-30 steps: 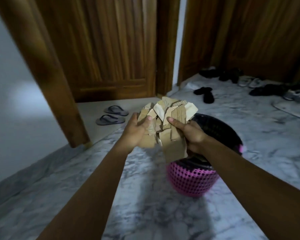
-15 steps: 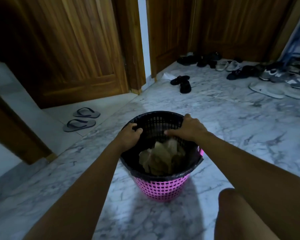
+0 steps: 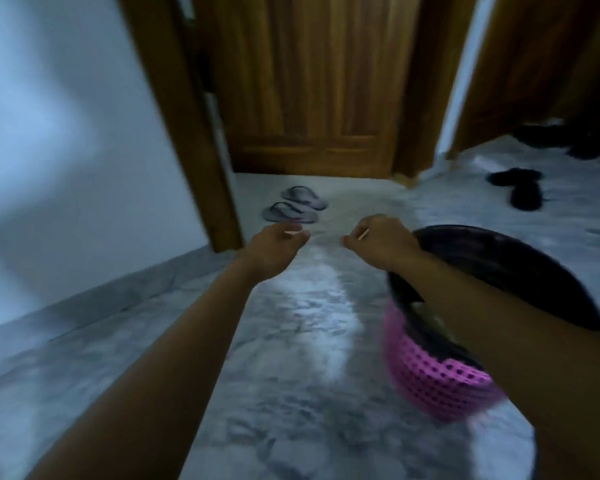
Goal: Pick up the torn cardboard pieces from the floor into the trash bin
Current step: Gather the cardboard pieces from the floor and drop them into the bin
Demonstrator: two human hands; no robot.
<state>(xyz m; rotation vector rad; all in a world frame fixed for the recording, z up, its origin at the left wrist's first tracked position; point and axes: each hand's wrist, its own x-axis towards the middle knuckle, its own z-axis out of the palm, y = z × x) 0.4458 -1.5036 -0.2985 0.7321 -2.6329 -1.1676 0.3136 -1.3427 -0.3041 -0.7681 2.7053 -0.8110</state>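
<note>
Now blurred throughout. Left hand (image 3: 276, 242) out over grey marble floor (image 3: 302, 341), fingers curled loosely, holding nothing. Right hand (image 3: 383, 240) likewise curled, empty, just left of pink mesh trash bin with black liner (image 3: 440, 379). Torn brown cardboard pieces (image 3: 426, 313) barely glimpsed inside bin, beneath right forearm. Grey flip-flops (image 3: 293, 204) beyond by wooden door (image 3: 326, 81).

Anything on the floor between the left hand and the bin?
In the blurred head view, only the right hand sits between the left hand and the bin; the marble floor below looks bare.
</note>
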